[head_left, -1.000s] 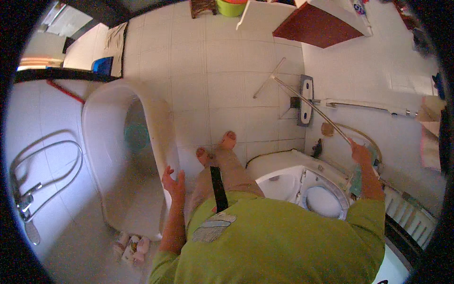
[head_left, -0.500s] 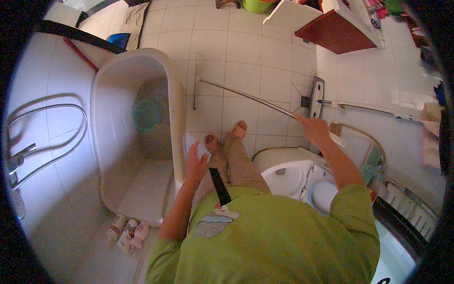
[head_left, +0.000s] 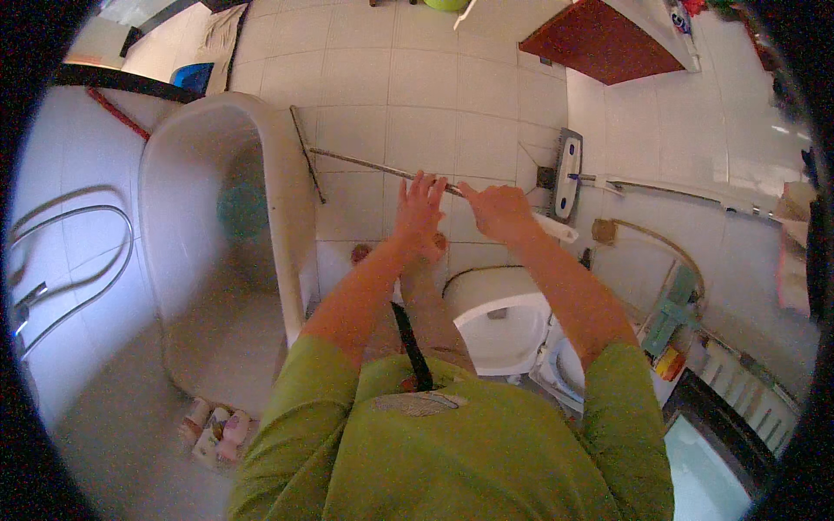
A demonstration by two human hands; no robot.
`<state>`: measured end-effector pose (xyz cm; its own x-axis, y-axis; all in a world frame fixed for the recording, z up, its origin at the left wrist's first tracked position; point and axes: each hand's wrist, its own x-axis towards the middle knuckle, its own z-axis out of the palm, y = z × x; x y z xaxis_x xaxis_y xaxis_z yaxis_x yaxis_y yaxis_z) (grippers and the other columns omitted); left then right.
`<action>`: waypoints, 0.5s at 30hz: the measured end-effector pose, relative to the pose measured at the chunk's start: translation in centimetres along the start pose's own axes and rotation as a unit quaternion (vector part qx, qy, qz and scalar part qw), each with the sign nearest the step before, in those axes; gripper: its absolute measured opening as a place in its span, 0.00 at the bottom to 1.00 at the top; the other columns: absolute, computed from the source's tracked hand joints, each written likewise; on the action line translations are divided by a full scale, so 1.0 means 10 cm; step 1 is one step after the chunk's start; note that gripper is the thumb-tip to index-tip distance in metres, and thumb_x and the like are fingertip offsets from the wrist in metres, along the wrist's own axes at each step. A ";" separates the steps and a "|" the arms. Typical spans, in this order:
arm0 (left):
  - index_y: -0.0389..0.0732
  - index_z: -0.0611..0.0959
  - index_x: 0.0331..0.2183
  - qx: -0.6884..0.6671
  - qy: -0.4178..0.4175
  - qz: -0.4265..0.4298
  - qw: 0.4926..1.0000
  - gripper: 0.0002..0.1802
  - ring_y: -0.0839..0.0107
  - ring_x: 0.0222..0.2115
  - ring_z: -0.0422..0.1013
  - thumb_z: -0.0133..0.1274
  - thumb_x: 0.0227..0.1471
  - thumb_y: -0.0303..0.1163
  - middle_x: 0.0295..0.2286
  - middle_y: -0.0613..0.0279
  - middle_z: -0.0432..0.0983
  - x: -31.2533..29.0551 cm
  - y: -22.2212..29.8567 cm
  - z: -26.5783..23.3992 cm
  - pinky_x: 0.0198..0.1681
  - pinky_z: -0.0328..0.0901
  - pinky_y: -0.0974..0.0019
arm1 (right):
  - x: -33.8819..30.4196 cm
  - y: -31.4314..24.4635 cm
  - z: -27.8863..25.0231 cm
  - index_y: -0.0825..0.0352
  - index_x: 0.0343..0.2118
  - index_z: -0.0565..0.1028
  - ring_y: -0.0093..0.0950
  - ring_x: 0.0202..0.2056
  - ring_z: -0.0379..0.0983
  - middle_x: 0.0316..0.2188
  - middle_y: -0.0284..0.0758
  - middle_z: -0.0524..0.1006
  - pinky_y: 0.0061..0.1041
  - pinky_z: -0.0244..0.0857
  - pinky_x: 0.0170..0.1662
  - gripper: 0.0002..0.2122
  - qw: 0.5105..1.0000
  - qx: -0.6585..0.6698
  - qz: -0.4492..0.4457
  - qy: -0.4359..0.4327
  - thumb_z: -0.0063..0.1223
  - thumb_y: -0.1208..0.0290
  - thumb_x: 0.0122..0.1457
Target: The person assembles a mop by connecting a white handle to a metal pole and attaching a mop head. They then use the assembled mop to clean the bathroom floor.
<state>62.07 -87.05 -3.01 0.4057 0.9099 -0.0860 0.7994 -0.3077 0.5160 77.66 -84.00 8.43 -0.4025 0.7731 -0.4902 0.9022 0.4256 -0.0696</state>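
Observation:
My right hand [head_left: 502, 214] is closed round the metal pole of a floor squeegee [head_left: 360, 162]. The pole slants left to a thin dark crossbar on the tiles beside the bathtub [head_left: 271, 208]; its white handle end sticks out right of my fist. My left hand [head_left: 419, 213] is at the pole just left of the right one, fingers stretched out and apart over it. Whether its palm touches the pole is hidden. A small white patch shows below my left wrist, partly covered by the forearm; I cannot tell what it is.
An open white toilet [head_left: 504, 321] stands right of my legs. A flat-headed mop or brush [head_left: 567, 174] leans at the right wall. Several bottles [head_left: 228, 432] sit by the tub's near end. A red-brown cabinet panel [head_left: 599, 43] juts out at the far right.
My left hand has moved from beside my leg up to the pole, and the white thing it held is out of its fingers. The squeegee head has shifted left towards the tub.

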 end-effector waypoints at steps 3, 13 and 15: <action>0.40 0.63 0.44 0.022 -0.052 -0.011 0.998 0.31 0.51 0.48 0.56 0.56 0.34 0.29 0.43 0.49 0.62 0.17 -0.05 0.28 0.54 0.48 0.52 | -0.11 0.03 0.04 0.53 0.49 0.60 0.37 0.27 0.71 0.23 0.38 0.73 0.38 0.64 0.26 0.23 0.995 0.048 -0.001 -0.084 0.46 0.72 0.47; 0.39 0.70 0.35 -0.025 -0.195 0.150 0.969 0.17 0.55 0.37 0.67 0.51 0.38 0.32 0.31 0.52 0.71 0.45 0.94 0.56 0.44 0.59 0.54 | -1.26 1.04 0.38 0.49 0.50 0.59 0.39 0.25 0.71 0.22 0.40 0.73 0.37 0.64 0.26 0.21 0.989 0.071 0.080 -0.101 0.41 0.70 0.51; 0.42 0.71 0.33 0.037 -0.164 0.229 0.959 0.12 0.59 0.34 0.69 0.48 0.42 0.34 0.27 0.56 0.72 0.50 1.30 0.81 0.39 0.61 0.55 | -1.62 1.19 0.27 0.47 0.50 0.59 0.38 0.23 0.71 0.20 0.39 0.72 0.37 0.64 0.25 0.21 0.983 0.045 0.134 -0.120 0.41 0.70 0.51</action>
<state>78.09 -88.75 -3.66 0.8299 0.5419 -0.1330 0.5275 -0.6844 0.5033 95.36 -92.72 13.16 -0.1100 0.7138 -0.6916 0.9852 0.1702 0.0190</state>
